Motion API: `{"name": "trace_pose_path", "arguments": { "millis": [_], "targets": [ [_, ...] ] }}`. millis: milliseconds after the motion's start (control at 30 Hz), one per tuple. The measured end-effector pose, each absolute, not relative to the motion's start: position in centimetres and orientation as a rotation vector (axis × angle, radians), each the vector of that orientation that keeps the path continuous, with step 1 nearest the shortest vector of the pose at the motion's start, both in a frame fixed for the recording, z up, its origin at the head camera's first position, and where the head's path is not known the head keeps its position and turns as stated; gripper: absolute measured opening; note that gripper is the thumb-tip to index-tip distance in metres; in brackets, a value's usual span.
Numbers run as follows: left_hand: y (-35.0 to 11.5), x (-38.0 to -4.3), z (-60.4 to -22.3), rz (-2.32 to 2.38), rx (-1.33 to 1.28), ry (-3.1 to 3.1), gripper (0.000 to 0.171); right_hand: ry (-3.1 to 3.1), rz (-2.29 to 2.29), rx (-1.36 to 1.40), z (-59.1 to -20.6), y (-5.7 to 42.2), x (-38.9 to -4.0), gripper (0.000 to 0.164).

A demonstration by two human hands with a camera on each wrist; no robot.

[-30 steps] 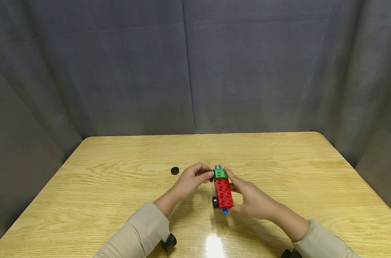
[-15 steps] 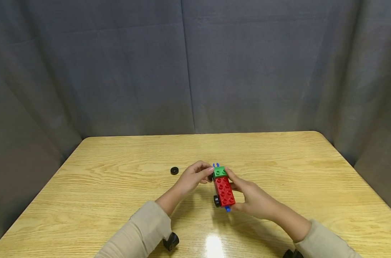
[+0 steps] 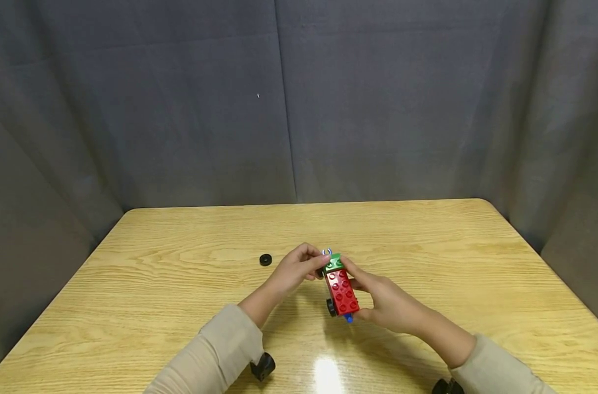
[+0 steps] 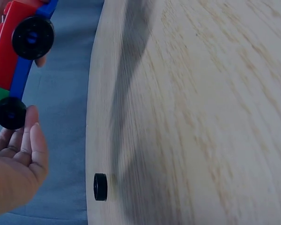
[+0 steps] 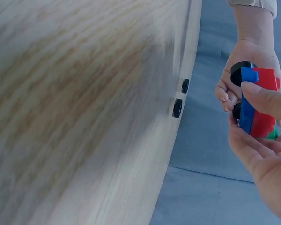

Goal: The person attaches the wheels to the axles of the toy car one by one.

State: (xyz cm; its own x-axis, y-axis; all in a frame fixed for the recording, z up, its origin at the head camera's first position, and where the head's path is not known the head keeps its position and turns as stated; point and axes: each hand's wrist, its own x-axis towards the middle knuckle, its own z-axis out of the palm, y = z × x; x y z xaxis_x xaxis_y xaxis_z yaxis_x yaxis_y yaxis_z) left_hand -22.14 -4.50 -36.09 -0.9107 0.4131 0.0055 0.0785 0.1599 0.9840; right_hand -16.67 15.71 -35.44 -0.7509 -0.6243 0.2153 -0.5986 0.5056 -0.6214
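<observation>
Fingers of the left hand curl at the far end of a toy brick car, pinching a small black wheel beside its green brick. Head view: the right hand grips the car from its right side, thumb along the red brick, lifting it just above the wooden table. The car's long axis runs from near to far, tilted slightly leftward at the far end; the left hand meets its far left corner, the right hand spans its length. One fitted wheel shows on the near left side. One loose wheel lies on the table, well to the left of the left hand, which is the nearer hand to it. One green brick and one red brick are counted; a blue base peeks out at both ends.

Left wrist view: two wheels sit along the car's blue base, one large and one smaller, the smaller touching the left fingertips. The single loose wheel stands apart on the table.

Right wrist view: the right hand grasps the car between thumb and palm, while the left hand holds its far end. The loose wheel appears once, with a reflection beside it.
</observation>
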Motion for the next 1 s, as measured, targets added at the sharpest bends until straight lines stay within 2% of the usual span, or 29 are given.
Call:
{"name": "trace_pose_path", "arguments": {
  "millis": [467,733,1000],
  "targets": [
    [-4.8,-22.2,-36.0,1.791,0.453,2.094,0.040,2.563,-1.208,-1.066,-35.7,15.6,-16.6,0.091],
    [-4.6,-20.4,-33.5,1.814,0.351,2.123,0.037,2.425,-1.406,-1.051,-35.8,15.4,-16.7,0.084],
    [-4.5,-20.4,-33.2,1.830,0.319,2.141,0.033,2.289,-1.535,-0.943,-35.9,15.7,-17.1,0.082]
  ]
}}
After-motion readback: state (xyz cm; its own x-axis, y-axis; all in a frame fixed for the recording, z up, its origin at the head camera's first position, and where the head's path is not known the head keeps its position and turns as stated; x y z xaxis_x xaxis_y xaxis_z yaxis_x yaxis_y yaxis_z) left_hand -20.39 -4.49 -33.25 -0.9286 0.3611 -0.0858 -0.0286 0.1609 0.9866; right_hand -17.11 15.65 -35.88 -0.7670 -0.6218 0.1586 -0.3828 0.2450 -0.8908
